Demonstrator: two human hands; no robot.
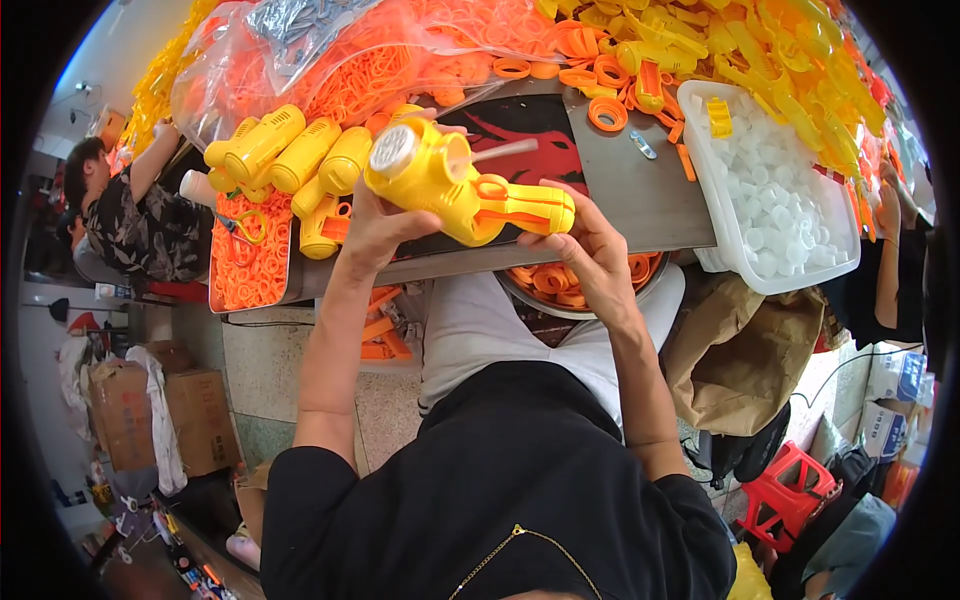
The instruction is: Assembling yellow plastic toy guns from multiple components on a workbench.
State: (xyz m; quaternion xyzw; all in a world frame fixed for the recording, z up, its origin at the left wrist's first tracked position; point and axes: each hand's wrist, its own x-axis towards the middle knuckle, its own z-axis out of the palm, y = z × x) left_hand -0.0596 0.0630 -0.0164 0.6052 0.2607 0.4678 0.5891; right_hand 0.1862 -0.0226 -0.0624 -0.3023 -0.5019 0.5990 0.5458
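Over the near edge of the table I hold a yellow plastic gun-shaped toy [432,190] with both hands. My left hand [385,228] is wrapped round its thick body, beside a white round end piece [394,149]. Closed on the tip of the orange-and-yellow handle [528,207] is my right hand [592,252], thumb below and fingers behind. Part of the left hand's fingers is hidden by the toy. Just left of it, yellow cylindrical housings [305,155] lie heaped beside a tray [212,285] full of small orange rings.
Scissors [243,230] rest on the tray. Behind lie bagged orange rings [370,75] and yellow shells [740,45]. A white bin [712,205] of translucent caps stands right, above a paper bag [740,350]. A bowl [655,285] of orange parts sits below. People [145,225] work on both sides.
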